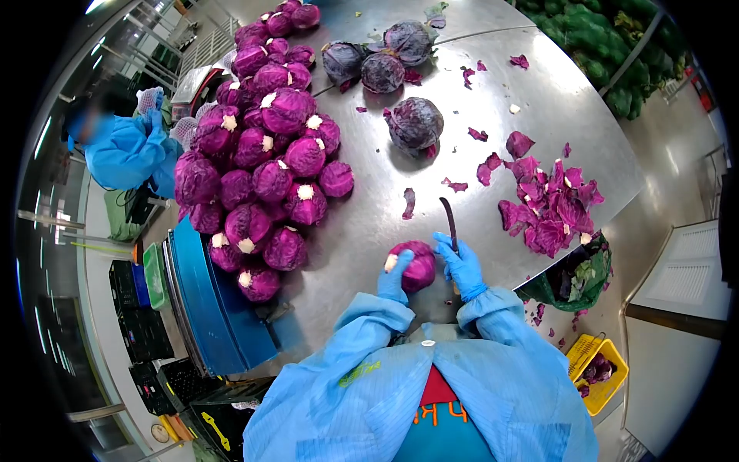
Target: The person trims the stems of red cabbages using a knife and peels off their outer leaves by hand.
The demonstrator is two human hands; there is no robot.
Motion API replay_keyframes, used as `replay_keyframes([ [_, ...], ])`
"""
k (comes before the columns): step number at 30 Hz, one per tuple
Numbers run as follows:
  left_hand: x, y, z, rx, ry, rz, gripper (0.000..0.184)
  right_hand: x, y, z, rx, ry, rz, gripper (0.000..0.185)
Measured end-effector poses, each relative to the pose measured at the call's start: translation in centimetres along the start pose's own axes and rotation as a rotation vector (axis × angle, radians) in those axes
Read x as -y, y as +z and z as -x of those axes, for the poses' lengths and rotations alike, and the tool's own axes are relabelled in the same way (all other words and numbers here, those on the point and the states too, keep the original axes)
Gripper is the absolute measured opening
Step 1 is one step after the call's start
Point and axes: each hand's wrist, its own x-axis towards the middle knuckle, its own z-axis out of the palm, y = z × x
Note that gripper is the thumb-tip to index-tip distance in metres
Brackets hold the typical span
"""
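Observation:
My left hand (394,279), in a blue glove, holds a trimmed purple cabbage (416,266) from its left side, near the table's front edge. A pale cut stem shows beside the fingers. Just right of the cabbage, my right hand (460,266), gloved too, is closed on a knife (450,223), whose dark curved blade points up and away from me. Beyond the hands a darker untrimmed cabbage (416,125) rests on the metal table (369,223).
Many trimmed cabbages (273,181) are heaped at the left. Three dark cabbages (382,73) lie at the back. Peeled leaves (548,204) are piled right, above a green-lined bin (581,281) and a yellow crate (608,377). A person (127,150) in blue is at far left.

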Motion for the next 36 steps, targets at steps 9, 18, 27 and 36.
replay_keyframes([
  [9, -1.6, 3.0, 3.1, -0.014, 0.651, -1.174, 0.113, 1.0, -4.8, 1.9, -0.019, 0.085, 0.557, 0.049],
  [18, -3.8, 4.6, 1.1, 0.150, 0.500, -1.433, 0.115, -0.4, -4.3, 1.6, 0.044, -0.091, 0.721, 0.047],
  [27, -6.3, 2.6, -0.2, 0.208, -0.161, 0.143, 0.065, 1.4, -3.7, -0.1, -0.003, 0.039, 0.109, 0.029],
  [36, -5.9, 1.5, 0.7, 0.157, -0.493, 0.698, 0.077, 1.1, -4.0, 2.0, 0.010, 0.138, 0.004, 0.036],
])
